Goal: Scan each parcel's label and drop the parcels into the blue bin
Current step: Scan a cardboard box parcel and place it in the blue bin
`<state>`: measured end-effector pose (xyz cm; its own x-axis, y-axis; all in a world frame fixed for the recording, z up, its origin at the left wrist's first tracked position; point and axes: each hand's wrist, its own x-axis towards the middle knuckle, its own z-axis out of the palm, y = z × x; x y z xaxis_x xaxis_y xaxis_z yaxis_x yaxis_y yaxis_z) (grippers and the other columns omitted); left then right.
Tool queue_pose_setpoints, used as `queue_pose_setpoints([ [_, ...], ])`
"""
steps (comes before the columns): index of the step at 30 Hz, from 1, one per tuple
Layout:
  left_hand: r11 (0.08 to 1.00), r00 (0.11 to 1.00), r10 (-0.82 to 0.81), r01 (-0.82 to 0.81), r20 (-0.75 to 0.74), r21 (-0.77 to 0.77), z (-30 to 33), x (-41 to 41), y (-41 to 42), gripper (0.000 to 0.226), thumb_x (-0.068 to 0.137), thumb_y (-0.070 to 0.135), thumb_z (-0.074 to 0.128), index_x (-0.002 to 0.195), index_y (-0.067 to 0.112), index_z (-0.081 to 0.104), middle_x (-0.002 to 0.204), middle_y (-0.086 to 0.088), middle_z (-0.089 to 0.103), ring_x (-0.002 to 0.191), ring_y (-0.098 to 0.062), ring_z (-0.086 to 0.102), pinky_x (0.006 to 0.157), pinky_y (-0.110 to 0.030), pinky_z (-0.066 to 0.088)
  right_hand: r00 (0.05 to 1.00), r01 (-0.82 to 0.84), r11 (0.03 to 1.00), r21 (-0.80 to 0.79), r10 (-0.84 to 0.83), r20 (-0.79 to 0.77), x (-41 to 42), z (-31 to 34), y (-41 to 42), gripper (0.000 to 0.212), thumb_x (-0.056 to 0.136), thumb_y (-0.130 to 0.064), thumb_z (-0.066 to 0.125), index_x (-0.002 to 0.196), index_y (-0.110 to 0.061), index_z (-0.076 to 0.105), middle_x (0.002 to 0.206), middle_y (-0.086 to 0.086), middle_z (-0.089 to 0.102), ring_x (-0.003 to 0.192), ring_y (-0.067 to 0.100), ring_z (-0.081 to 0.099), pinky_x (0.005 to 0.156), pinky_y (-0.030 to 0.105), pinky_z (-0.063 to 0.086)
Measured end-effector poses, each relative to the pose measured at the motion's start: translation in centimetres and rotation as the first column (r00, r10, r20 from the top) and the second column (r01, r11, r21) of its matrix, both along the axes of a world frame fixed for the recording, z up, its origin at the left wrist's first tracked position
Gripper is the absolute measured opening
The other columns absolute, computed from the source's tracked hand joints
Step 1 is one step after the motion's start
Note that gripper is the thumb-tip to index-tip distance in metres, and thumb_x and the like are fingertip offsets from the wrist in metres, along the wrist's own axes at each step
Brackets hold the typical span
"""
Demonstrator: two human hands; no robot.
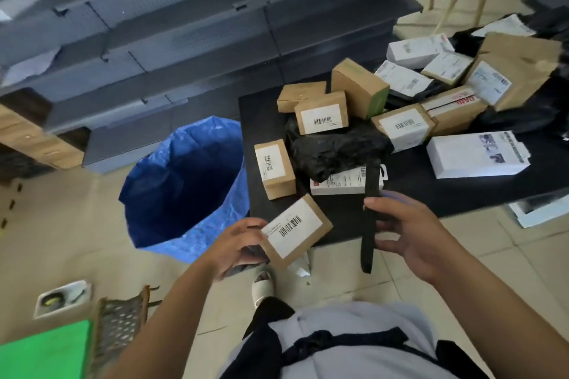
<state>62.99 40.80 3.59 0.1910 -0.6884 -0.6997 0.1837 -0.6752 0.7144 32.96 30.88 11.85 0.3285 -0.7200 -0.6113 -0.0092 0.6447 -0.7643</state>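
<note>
Head view: left hand [237, 244] pinched box [297, 231] by edge; right hand [412, 234] gripped scanner [369, 221]. Box looked light, rigid; edge grip enough.

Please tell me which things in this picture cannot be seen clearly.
- Head view: bin bottom is dark; contents unclear.
- Label print on the box in the left hand: too small.
- Scanner in the right hand: front faces away.
- Parcels at right: cut off by the edge.

blue bin [172, 194] mouth open, table [415, 191] crowded with parcels [321, 114]
</note>
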Motion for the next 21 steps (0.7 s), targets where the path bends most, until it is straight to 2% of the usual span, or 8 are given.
queue_pose_setpoints([
  [2, 0.995, 1.0, -0.022, 0.022, 0.003, 0.098, -1.4, -0.8, 0.0, 0.038, 0.081, 0.003, 0.07, 0.118, 0.008, 0.065, 0.118, -0.017, 0.072, 0.115, -0.036, 0.066, 0.095, -0.053, 0.056, 1.0, -0.019, 1.0, -0.002, 0.019, -0.005, -0.2, 0.0, 0.0, 0.015, 0.092, -0.019, 0.07, 0.106, -0.019, 0.075, 0.08, 0.001, 0.075, 0.068, 0.014, 0.072, 0.075, 0.041, 0.057],
  [5, 0.987, 1.0, -0.003, 0.005, -0.017, 0.162, -2.4, -1.1, -0.8, 0.052, 0.07, 0.014, 0.07, 0.122, 0.008, 0.065, 0.113, -0.01, 0.075, 0.108, -0.026, 0.071, 0.088, -0.045, 0.06, 0.999, -0.034, 0.999, -0.009, 0.034, 0.006, -0.4, 0.3, 0.4, 0.018, 0.092, -0.019, 0.07, 0.11, -0.017, 0.074, 0.084, 0.003, 0.077, 0.07, 0.014, 0.073, 0.075, 0.041, 0.057],
  [7, 0.988, 1.0, -0.025, 0.026, -0.009, 0.155, -2.7, -0.8, -1.4, 0.042, 0.084, 0.019, 0.067, 0.125, 0.01, 0.065, 0.116, -0.007, 0.075, 0.11, -0.023, 0.069, 0.084, -0.04, 0.06, 0.999, -0.039, 0.999, -0.026, 0.039, 0.013, -0.6, 0.5, 0.8, 0.022, 0.091, -0.019, 0.07, 0.112, -0.017, 0.075, 0.089, 0.005, 0.077, 0.073, 0.015, 0.073, 0.075, 0.04, 0.057],
  [9, 0.987, 0.998, -0.066, 0.066, -0.005, 0.144, -3.0, 0.1, -2.0, 0.033, 0.095, 0.023, 0.058, 0.126, 0.013, 0.065, 0.12, -0.005, 0.073, 0.114, -0.023, 0.067, 0.087, -0.042, 0.059, 0.999, -0.036, 0.998, -0.045, 0.037, 0.014, -0.8, 0.6, 1.1, 0.023, 0.091, -0.018, 0.071, 0.113, -0.019, 0.076, 0.093, 0.006, 0.078, 0.075, 0.015, 0.073, 0.075, 0.039, 0.057],
  [12, 0.984, 0.993, -0.116, 0.12, -0.034, 0.13, -3.5, 1.4, -3.0, 0.034, 0.096, 0.025, 0.058, 0.13, 0.024, 0.062, 0.124, -0.002, 0.071, 0.12, -0.025, 0.064, 0.096, -0.05, 0.055, 1.0, 0.008, 0.998, -0.061, -0.008, 0.005, -0.9, 0.6, 1.5, 0.023, 0.09, -0.017, 0.071, 0.112, -0.021, 0.077, 0.1, 0.012, 0.078, 0.08, 0.016, 0.073, 0.073, 0.037, 0.057],
  [14, 0.984, 0.99, -0.132, 0.137, -0.052, 0.112, -3.7, 1.9, -3.6, 0.034, 0.097, 0.023, 0.058, 0.131, 0.025, 0.06, 0.125, -0.002, 0.071, 0.121, -0.024, 0.063, 0.097, -0.049, 0.053, 0.998, 0.058, 0.996, -0.067, -0.058, 0.0, -0.8, 0.5, 1.9, 0.024, 0.09, -0.015, 0.071, 0.113, -0.02, 0.076, 0.103, 0.014, 0.077, 0.083, 0.018, 0.072, 0.073, 0.036, 0.058],
  [18, 0.993, 0.994, -0.105, 0.107, -0.026, 0.054, -4.1, 2.3, -4.7, 0.032, 0.097, 0.016, 0.061, 0.128, 0.023, 0.062, 0.127, -0.005, 0.068, 0.12, -0.025, 0.062, 0.092, -0.044, 0.057, 0.99, 0.141, 0.988, -0.061, -0.143, -0.016, -0.1, 0.7, 2.6, 0.024, 0.09, -0.014, 0.07, 0.113, -0.018, 0.075, 0.091, 0.002, 0.078, 0.079, 0.014, 0.072, 0.073, 0.037, 0.057],
  [21, 0.999, 0.99, -0.045, 0.048, 0.133, -0.014, -4.0, 2.6, -5.2, 0.025, 0.096, 0.011, 0.064, 0.119, 0.021, 0.066, 0.125, -0.008, 0.066, 0.116, -0.027, 0.063, 0.087, -0.042, 0.061, 0.982, 0.178, 0.981, -0.07, -0.182, -0.044, 1.0, 1.0, 3.4, 0.026, 0.09, -0.013, 0.069, 0.115, -0.016, 0.074, 0.093, 0.001, 0.077, 0.083, 0.018, 0.07, 0.075, 0.04, 0.057],
])
